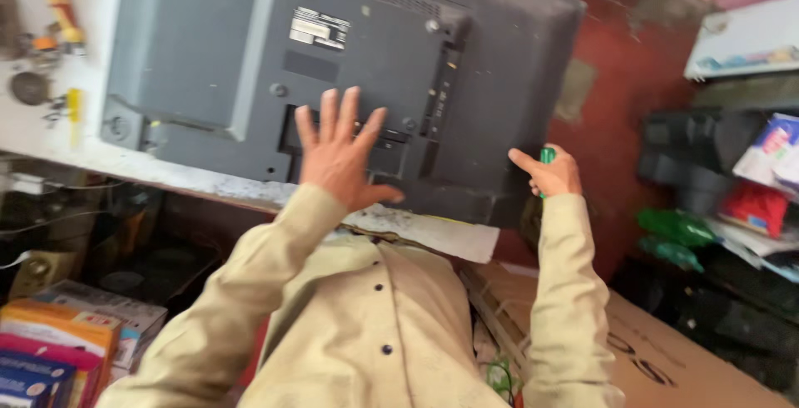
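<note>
Two hands steady the dark grey plastic flat-panel television [250, 67], lying back-up on the white workbench [100, 158] and overhanging its near edge. Keep the left hand [339, 154] flat, fingers spread, on the rear cover. The right hand [553, 173], closed around a green-handled tool [547, 157], braces the television's right edge with its thumb; keep the tip clear.

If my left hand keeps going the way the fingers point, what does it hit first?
The left hand lies spread and flat on the grey back panel of the television, fingers pointing up it. Going on, it would likely slide toward the white label sticker, with nothing raised visibly between.
</note>
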The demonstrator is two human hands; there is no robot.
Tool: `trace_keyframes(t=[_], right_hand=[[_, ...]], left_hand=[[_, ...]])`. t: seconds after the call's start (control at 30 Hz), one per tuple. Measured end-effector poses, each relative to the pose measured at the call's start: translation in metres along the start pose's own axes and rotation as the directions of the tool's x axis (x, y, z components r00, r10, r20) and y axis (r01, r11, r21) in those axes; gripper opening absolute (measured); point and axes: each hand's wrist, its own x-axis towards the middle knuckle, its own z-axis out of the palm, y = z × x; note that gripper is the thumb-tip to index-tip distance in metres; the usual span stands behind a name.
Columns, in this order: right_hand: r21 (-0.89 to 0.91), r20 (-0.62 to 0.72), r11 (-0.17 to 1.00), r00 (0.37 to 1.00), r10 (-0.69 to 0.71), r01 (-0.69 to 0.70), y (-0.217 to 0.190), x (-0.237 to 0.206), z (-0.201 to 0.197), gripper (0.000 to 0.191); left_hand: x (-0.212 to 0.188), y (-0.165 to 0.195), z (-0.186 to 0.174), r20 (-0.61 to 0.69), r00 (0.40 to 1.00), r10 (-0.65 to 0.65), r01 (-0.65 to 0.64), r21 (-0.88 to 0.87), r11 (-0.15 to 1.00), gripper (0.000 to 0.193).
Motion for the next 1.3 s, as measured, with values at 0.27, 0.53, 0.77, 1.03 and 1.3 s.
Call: trace_keyframes(t=[0.27,0.53,0.77,1.03,1.3], right_hand=[[0.006,-0.015,0.998,0.998,0.059,-0.059,0.009,-0.008,-0.005,0.045],[0.021,-0.03,1.0,1.0,0.001,-0.001,-0.015,-0.022,-0.011,0.044],[-0.032,-0.221,0.993,0.969,-0.115,0.11,0.019,-0.024,-0.01,0.043],[0.007,-0.274,0.907,0.873,-0.403,0.421,0.025,-0.036,-0.03,0.027],[-0.577,0.058,0.53,0.679,-0.732,0.621,-0.137,-0.141,0.096,0.035]], left_hand=[[-0.02,-0.024,0.056,0.042,0.994,0.1,-0.104,0.099,0.99,0.139],[-0.011,-0.015,0.045,0.02,0.994,0.108,-0.11,0.115,0.987,0.141],[-0.035,-0.056,0.045,-0.23,0.966,0.114,-0.148,-0.138,0.979,0.122],[-0.105,-0.208,0.025,-0.455,0.242,-0.857,0.487,-0.707,0.513,0.084],[-0.119,-0.293,0.003,-0.199,0.501,-0.842,0.352,-0.842,0.409,0.142]])
